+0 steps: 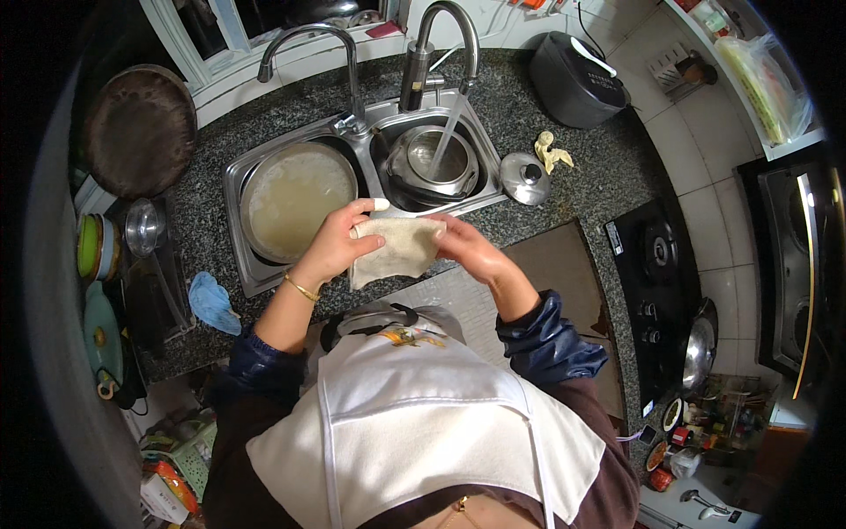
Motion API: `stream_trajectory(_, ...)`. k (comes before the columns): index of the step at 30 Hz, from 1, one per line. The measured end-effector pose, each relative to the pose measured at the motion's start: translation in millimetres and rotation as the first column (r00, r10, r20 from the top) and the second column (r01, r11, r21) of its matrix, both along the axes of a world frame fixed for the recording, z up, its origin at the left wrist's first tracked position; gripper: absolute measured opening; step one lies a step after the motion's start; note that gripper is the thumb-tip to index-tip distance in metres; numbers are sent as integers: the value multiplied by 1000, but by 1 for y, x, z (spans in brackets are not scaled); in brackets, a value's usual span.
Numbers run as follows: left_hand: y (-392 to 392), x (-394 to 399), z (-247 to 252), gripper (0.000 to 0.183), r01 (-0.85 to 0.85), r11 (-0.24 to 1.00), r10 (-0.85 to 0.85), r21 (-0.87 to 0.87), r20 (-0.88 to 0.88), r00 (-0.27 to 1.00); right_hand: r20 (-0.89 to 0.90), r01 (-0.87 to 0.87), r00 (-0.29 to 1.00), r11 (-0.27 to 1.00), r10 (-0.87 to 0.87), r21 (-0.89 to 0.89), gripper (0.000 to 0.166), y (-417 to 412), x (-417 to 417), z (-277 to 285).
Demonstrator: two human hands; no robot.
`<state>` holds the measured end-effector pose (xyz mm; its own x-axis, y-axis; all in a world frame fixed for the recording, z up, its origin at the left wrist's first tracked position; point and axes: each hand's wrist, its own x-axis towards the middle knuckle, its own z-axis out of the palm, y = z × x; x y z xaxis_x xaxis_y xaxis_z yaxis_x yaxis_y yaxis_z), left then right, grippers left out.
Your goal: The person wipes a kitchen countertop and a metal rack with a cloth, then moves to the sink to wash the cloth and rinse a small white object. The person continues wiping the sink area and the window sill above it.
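Note:
Between both hands, a beige folded cloth [396,248] is stretched out over the front edge of the sink. My left hand [340,235] grips its left side, thumb on top; a white covering wraps one fingertip. The cloth's right end is pinched by my right hand [466,246]. Behind them, a wide metal basin [248,228] of cloudy water sits in the left bowl of the steel sink [241,274]. Water runs from the right faucet [449,13] into an uncovered metal kettle [400,165] in the right bowl. The left faucet [353,63] shows no flow.
A metal lid [525,178] with a black knob and a crumpled yellowish cloth [552,155] lie right of the sink. Behind them stands a black rice cooker [578,79]. A gas stove [651,264] is at right. A blue cloth [213,301] rests at left, near a round brown board [142,132].

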<state>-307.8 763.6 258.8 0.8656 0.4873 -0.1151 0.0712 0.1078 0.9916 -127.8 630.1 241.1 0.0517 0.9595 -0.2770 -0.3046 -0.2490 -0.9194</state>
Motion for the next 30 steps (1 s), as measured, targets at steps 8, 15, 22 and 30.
stream_trajectory(8, -7, -20, -19, 79, 211, 557, 166, -803, 357, 919, -95, -9, 995, 998, 3, -57, 25, 11, -18, 30)
stream_trajectory(15, -18, -59, -96, 49, -72, 414, 117, -907, -26, 993, 115, 23, 993, 967, 7, -254, 35, 9, -12, -57)
stream_trajectory(22, 81, -130, -78, 46, -479, 382, 616, -790, -169, 770, 20, 40, 999, 951, -36, -306, 35, 10, -13, -83)
stream_trajectory(30, 253, -102, -22, 35, -579, 503, 729, -642, -43, 683, 31, 301, 948, 860, -317, -411, 28, 9, -22, -96)
